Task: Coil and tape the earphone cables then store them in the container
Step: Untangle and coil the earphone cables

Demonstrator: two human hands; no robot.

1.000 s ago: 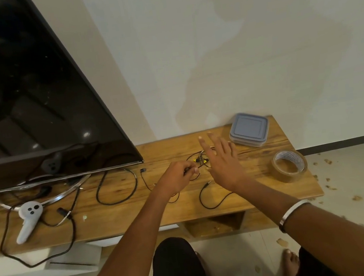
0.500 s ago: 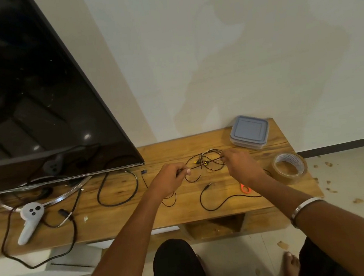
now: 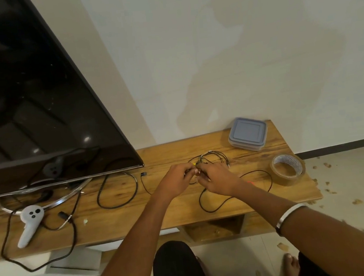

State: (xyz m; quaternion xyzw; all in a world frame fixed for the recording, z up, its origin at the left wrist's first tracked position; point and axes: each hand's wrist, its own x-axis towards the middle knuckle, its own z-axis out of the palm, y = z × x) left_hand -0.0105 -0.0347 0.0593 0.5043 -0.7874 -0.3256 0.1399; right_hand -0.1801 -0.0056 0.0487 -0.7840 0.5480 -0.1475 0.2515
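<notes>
A tangle of thin black earphone cable (image 3: pixel 213 157) lies on the wooden bench (image 3: pixel 174 214), with a loose loop (image 3: pixel 210 207) trailing toward the front edge. My left hand (image 3: pixel 177 182) and my right hand (image 3: pixel 218 179) meet over the near side of the tangle, both pinching the cable. A grey lidded container (image 3: pixel 248 133) sits shut at the back right. A roll of brown tape (image 3: pixel 288 168) stands right of my right hand. A small red object (image 3: pixel 250 182) peeks out beside my right wrist.
A large dark TV (image 3: pixel 34 98) on a metal ring stand fills the left. A white controller (image 3: pixel 30 223) and black cables (image 3: pixel 116 191) lie under it. The bench ends just right of the tape; crumbs litter the floor (image 3: pixel 354 185). My knee and foot are below.
My right hand has come back from the right side of the tangle to meet my left hand, and both now pinch the cable together. The loose loop has shifted right.
</notes>
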